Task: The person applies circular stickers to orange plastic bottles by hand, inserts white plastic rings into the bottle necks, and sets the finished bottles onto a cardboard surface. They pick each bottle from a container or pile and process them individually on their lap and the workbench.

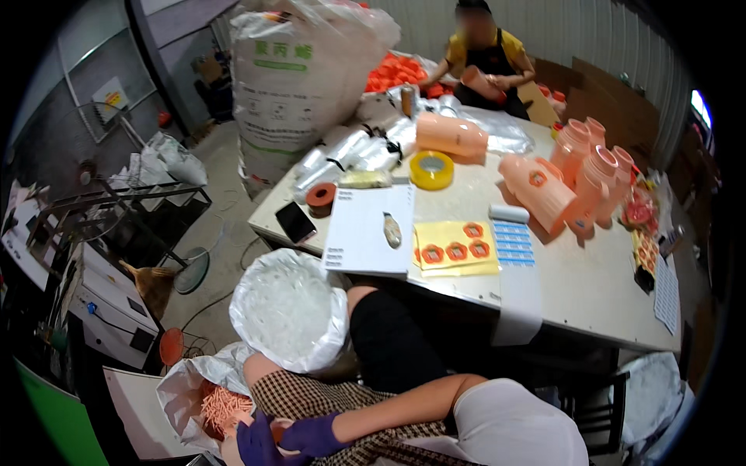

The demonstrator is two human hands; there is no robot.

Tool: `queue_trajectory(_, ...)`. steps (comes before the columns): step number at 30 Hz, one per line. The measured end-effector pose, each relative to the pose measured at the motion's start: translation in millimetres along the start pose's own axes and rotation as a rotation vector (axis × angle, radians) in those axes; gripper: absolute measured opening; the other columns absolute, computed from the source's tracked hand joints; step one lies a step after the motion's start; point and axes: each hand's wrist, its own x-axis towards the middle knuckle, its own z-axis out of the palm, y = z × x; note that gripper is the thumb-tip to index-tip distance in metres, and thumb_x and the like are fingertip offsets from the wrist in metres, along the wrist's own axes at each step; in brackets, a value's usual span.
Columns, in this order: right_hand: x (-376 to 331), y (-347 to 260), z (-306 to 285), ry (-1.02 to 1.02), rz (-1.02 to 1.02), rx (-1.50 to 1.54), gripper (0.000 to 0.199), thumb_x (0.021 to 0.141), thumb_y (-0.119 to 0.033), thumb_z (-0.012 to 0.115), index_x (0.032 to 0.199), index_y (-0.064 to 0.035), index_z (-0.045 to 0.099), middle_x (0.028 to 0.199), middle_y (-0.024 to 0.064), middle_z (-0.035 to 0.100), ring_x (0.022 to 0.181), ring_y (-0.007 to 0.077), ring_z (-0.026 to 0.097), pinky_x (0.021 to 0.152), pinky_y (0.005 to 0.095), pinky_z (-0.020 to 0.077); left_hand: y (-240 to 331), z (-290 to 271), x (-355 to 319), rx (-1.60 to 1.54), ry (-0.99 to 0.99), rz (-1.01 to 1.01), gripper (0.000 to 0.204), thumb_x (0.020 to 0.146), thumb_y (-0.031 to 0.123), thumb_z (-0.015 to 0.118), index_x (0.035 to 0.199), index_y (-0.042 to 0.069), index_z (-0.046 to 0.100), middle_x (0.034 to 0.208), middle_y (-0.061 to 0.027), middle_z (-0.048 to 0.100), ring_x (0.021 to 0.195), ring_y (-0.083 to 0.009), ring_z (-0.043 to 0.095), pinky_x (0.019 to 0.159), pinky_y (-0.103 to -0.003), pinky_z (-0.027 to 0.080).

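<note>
left hand (256,444) | curled, seemingly gripping peach piece (278,429) | right hand (315,435) | fingers pressed on it | bag of peach sticks (221,408) beside

Tape roll (432,169) on table (590,287), behind sticker sheet (455,248); phone (295,221) left.

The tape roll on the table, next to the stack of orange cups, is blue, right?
Not blue. The head view shows the tape roll is yellow. It does lie on the table, next to the stack of orange cups.
</note>
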Motion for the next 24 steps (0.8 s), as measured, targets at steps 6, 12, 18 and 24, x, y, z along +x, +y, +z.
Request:
queue_trajectory(6, -186, -65, -123, 0.605, -0.160, -0.333, 0.028, 0.100, -0.017, 0.062, 0.126, -0.0066, 0.069, 0.129, 0.0155, 0.068, 0.119, 0.0347, 0.065, 0.105, 0.0446, 0.0501, 12, -28, 16, 0.055, 0.229, 0.477, 0.050, 0.091, 0.031, 0.075, 0.133, 0.010, 0.060, 0.123, -0.0151, 0.067, 0.113, -0.0344, 0.064, 0.113, -0.054, 0.038)
queue_trajectory(12, -412, -120, -229, 1.197, 0.514, -1.312, 0.034, 0.074, -0.006, 0.086, 0.106, -0.0059, 0.074, 0.104, 0.0115, 0.070, 0.108, 0.0314, 0.067, 0.094, 0.0391, 0.0554, 43, 78, 30, 0.016, 0.126, 0.790, 0.028, 0.084, 0.029, 0.070, 0.109, 0.042, 0.073, 0.112, 0.0103, 0.070, 0.105, -0.0142, 0.063, 0.119, -0.064, 0.021)
queue_trajectory(18, -465, -91, -230, 1.208, 0.960, -1.046, 0.027, 0.078, -0.013, 0.084, 0.103, -0.0075, 0.077, 0.104, 0.0101, 0.070, 0.099, 0.0274, 0.067, 0.087, 0.0365, 0.0561, 63, 121, 45, -0.084, 0.088, 0.803, 0.030, 0.084, 0.028, 0.073, 0.111, 0.040, 0.072, 0.117, 0.0105, 0.068, 0.112, -0.0130, 0.062, 0.115, -0.058, 0.028)
queue_trajectory(24, -456, -100, -225, 1.281, 0.852, -0.995, 0.018, 0.076, -0.008, 0.085, 0.092, -0.0060, 0.077, 0.103, 0.0091, 0.070, 0.094, 0.0263, 0.068, 0.082, 0.0371, 0.0568, 61, 121, 35, -0.102, 0.129, 0.788, 0.037, 0.086, 0.034, 0.073, 0.121, 0.039, 0.067, 0.127, 0.0134, 0.064, 0.114, -0.0114, 0.058, 0.104, -0.050, 0.037)
